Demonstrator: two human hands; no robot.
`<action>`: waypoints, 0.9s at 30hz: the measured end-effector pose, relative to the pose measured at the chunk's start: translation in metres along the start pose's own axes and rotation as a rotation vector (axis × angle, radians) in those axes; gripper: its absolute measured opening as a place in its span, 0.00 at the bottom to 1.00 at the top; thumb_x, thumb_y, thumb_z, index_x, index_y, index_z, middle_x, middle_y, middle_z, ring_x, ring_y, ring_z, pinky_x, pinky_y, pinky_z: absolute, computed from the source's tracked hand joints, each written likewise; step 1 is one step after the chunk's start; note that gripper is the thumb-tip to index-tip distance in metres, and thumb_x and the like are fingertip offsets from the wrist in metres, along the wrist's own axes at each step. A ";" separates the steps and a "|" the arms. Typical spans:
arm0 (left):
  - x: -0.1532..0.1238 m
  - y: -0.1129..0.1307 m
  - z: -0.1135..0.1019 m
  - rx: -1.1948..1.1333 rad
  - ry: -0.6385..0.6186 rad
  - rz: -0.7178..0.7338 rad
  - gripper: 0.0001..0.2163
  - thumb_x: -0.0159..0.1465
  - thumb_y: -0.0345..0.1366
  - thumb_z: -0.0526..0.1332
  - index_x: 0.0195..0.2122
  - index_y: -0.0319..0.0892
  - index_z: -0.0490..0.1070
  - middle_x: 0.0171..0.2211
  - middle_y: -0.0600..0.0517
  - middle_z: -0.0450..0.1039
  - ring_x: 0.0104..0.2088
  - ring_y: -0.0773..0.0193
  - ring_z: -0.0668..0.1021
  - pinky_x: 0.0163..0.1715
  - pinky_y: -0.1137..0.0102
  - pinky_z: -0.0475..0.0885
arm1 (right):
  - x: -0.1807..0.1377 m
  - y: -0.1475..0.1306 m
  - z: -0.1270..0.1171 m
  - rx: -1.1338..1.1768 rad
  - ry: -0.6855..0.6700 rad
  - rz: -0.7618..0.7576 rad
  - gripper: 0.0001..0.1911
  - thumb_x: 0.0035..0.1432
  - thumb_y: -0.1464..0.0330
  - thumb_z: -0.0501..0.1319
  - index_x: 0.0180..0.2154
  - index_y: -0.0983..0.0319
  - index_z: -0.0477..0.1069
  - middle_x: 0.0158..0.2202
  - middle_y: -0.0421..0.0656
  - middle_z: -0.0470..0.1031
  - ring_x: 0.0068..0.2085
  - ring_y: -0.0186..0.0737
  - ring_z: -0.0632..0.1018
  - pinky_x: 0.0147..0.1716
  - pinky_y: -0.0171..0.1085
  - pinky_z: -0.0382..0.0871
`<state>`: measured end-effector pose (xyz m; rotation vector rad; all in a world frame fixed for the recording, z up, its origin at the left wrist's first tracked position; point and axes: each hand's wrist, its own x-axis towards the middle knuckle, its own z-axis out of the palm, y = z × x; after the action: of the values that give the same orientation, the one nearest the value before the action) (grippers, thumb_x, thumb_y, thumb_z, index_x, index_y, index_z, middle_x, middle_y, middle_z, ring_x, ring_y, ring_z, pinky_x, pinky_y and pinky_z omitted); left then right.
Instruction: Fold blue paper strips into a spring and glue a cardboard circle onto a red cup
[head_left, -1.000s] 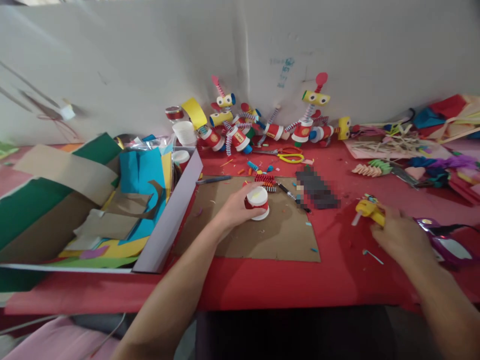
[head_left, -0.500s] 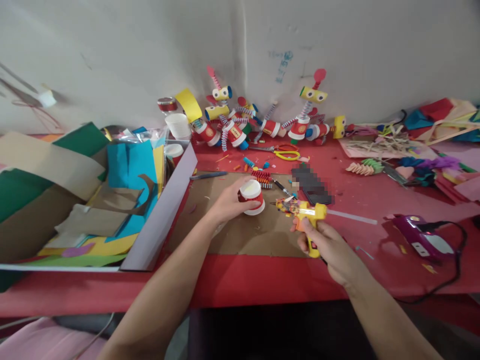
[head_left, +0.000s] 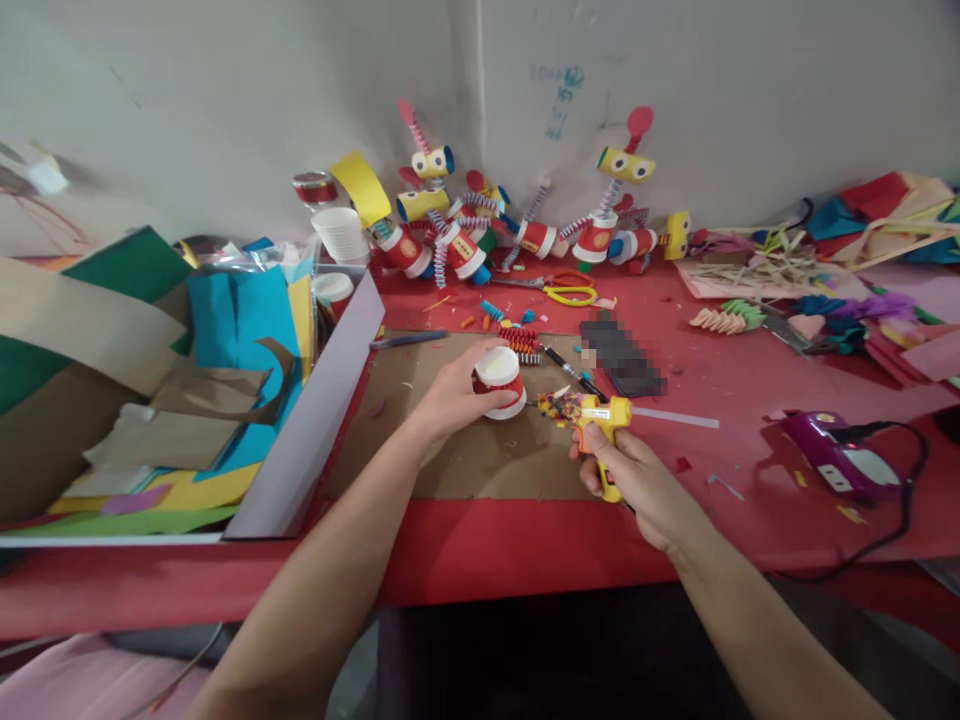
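Gripping red paper cup with white rim [head_left: 500, 381] on brown cardboard sheet [head_left: 480, 455], left hand [head_left: 455, 398]; right hand [head_left: 628, 478] clenched round yellow glue gun [head_left: 604, 425] beside it. Bare red bench [head_left: 525, 555] along front edge.

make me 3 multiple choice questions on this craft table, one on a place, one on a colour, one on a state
1. Where does the red paper cup sit?
A. on the cardboard sheet
B. inside the box of coloured paper
C. against the wall

2. What colour is the glue gun body?
A. purple
B. yellow
C. green

3. What is the right hand doing?
A. lying flat on the table
B. gripping the glue gun
C. holding the scissors

Answers:
1. A, the cup stands upside down on the brown sheet, with the left hand around it.
2. B, its body and handle are yellow, its nozzle pointing at the cup.
3. B, the fingers wrap around the handle; the scissors lie untouched farther back.
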<state>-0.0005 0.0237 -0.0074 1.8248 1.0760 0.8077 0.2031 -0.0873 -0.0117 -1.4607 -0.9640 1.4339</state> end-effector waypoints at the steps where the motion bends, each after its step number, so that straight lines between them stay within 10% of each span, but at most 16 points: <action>1: 0.000 0.000 0.000 0.008 0.003 0.008 0.27 0.51 0.35 0.65 0.53 0.48 0.63 0.49 0.49 0.69 0.43 0.59 0.73 0.44 0.63 0.67 | 0.000 0.000 0.000 0.000 0.000 -0.003 0.19 0.55 0.51 0.56 0.34 0.62 0.63 0.30 0.38 0.66 0.20 0.26 0.64 0.19 0.31 0.55; 27: 0.000 -0.005 0.005 0.058 0.005 0.075 0.27 0.51 0.36 0.65 0.53 0.48 0.62 0.52 0.48 0.66 0.49 0.55 0.71 0.50 0.60 0.64 | -0.006 0.011 0.010 -0.002 0.031 0.067 0.18 0.52 0.52 0.59 0.28 0.60 0.61 0.24 0.34 0.62 0.19 0.26 0.65 0.17 0.31 0.53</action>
<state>0.0019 0.0231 -0.0144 1.9220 1.0493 0.8335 0.1922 -0.0957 -0.0200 -1.5250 -0.9052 1.4545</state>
